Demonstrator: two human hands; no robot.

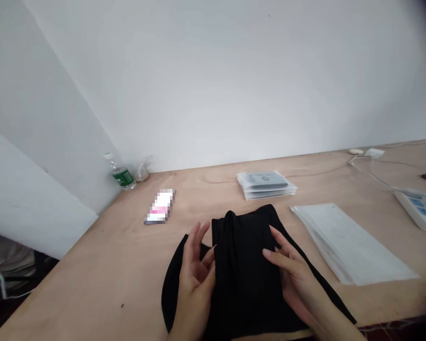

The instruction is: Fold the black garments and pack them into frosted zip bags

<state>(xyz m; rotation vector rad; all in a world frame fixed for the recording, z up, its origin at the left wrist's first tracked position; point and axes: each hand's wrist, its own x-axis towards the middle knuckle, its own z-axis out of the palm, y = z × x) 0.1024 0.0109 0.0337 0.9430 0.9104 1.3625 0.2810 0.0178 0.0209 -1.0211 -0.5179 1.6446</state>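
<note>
Pale plywood tabletop [92, 284] meets a white wall ahead of me. On my feed, the black cloth [243, 279] lies at the near edge, its long axis running away from me toward the wall, one flap spreading left. My left hand [195, 279] is half open, fingertips against the fold, with no clear grip. My right hand [294, 277] rests fairly flat on top, fingers loosely apart. White flat bags [344, 241] sit just beside it.

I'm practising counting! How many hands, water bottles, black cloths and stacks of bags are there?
Hands: 2 (left hand, right hand)
Water bottles: 1 (plastic water bottle)
Black cloths: 1 (black cloth)
Stacks of bags: 2 (clear stack, pale stack)
Total: 6
</note>
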